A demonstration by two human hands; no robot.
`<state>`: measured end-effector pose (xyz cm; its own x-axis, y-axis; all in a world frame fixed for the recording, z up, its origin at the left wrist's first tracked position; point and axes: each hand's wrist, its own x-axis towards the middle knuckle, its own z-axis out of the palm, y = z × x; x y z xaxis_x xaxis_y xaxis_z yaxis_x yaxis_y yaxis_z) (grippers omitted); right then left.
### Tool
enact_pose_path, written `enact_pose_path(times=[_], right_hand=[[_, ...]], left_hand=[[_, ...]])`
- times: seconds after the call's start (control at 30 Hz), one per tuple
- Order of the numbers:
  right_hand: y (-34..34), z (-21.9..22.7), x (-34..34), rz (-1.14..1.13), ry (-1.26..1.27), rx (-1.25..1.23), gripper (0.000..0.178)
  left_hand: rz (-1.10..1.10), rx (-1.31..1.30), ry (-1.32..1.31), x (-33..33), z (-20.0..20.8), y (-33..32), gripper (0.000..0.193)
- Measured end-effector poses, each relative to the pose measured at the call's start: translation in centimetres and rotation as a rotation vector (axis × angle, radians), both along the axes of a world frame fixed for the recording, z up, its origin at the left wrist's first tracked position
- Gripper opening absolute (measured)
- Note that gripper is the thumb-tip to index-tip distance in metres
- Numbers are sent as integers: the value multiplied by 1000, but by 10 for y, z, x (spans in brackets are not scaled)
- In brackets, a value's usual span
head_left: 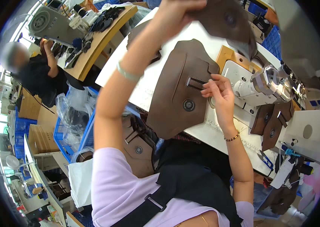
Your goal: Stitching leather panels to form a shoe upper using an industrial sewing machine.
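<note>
At the far left, a co-worker (35,75) in dark clothing sits by a wooden bench. Next comes a blue basket (88,132) holding clear plastic bags. The left hand (175,17), reaching up and across, has its fingers clamped on the edge of a raised brown piece (228,26), blurred and cut by the upper border. Below it, a large brown panel (179,85) with a round dark emblem lies on the white counter (145,90), its near end overhanging the edge. The right hand (222,92) has bent fingers at the panel's dark strap (196,82); whether they pinch it, I cannot tell. Just beside stands a white sewing machine (248,89), with smaller brown pieces (273,126) farther right.
</note>
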<state>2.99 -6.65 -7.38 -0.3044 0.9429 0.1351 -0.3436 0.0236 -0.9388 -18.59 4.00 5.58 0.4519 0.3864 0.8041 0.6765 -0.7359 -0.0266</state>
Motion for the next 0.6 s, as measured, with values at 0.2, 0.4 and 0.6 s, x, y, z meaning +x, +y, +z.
enact_pose_path(times=[0.2,0.4,0.6], right_hand=[[13,-21,8,-215,-306,16,16],[17,-23,7,-459,-358,175,8],[13,-38,-4,-517,-370,272,9]], left_hand=[[-530,-659,-1131,-5,87,66,18],[-564,-520,-1557,-87,66,143,23],[-721,-305,-1814,-156,10,174,29]])
